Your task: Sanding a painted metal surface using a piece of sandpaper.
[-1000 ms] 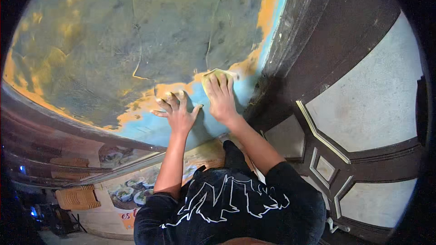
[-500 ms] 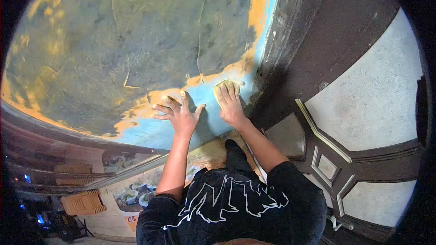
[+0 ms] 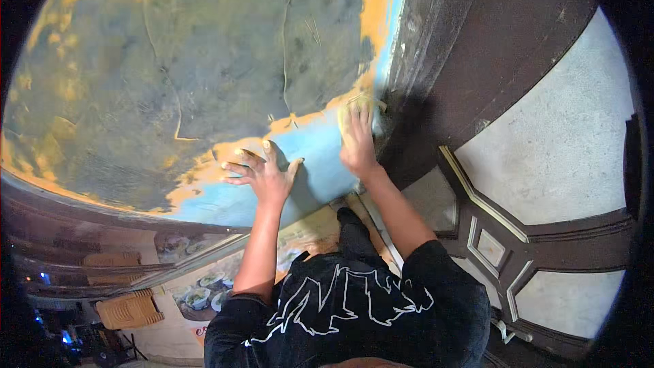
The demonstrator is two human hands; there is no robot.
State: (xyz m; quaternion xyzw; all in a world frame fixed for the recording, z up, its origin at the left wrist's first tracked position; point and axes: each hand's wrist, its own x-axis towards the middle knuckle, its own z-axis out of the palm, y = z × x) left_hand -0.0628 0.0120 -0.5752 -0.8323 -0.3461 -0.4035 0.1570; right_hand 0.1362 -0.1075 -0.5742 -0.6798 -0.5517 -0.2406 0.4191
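A broad panel [image 3: 225,75] stretches before me, mottled grey-green in the middle with orange patches and a light blue band [image 3: 315,153] along its near and right edges. My left hand [image 3: 266,178] rests on the near part of the panel, fingers spread and tips dusted yellow, holding nothing. Under the fingers of my right hand [image 3: 359,146] a piece of yellow sandpaper [image 3: 343,118] is pressed against the blue band, close to the panel's right corner. The fingers lie together over it and hide most of it.
Dark brown trim [image 3: 426,48] borders the panel on the right, beyond which is a dark door with pale inset panels [image 3: 545,143]. Stacked tan plastic chairs [image 3: 129,310] stand at the lower left, near a printed poster [image 3: 197,300]. My dark shoe [image 3: 353,228] shows below the panel.
My right hand has slid with the sandpaper up and to the right, toward the dark trim. My left hand stays spread in nearly the same place. The view has shifted slightly.
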